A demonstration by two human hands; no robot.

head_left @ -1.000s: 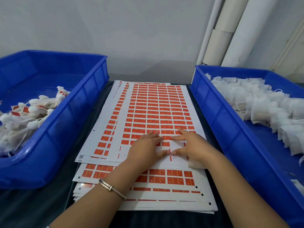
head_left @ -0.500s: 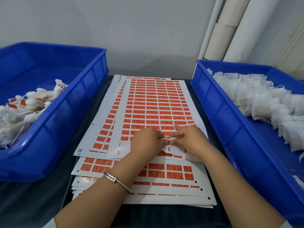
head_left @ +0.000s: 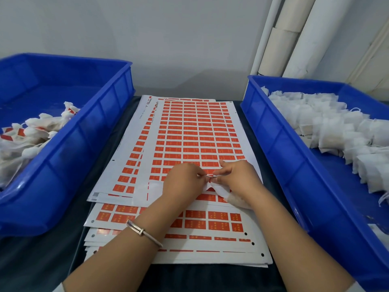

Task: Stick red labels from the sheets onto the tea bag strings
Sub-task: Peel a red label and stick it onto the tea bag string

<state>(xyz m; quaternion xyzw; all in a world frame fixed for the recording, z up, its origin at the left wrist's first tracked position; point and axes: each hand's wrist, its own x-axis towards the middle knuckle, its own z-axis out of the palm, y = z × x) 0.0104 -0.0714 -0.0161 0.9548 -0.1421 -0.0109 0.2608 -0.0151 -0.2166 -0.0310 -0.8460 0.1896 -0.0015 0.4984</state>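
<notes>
1. Between the two bins, I see the top label sheet (head_left: 195,131) lying flat on a stack, its long axis running away from me, glossy white paper gridded with small red rectangles.
2. My left hand (head_left: 183,182) and right hand (head_left: 237,178) meet fingertip to fingertip at its near end, pinching a small label (head_left: 208,176) and white tea bag (head_left: 216,189).
3. The left blue bin (head_left: 88,131) holds labelled bags, the right blue bin (head_left: 280,140) plain pillowy ones; both are ribbed plastic.

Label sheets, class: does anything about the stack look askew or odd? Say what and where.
Yes. The top label sheets lie fanned and skewed over the lower stack, with edges out of line. The near edge is lifted and crumpled between both hands' fingers.
</notes>
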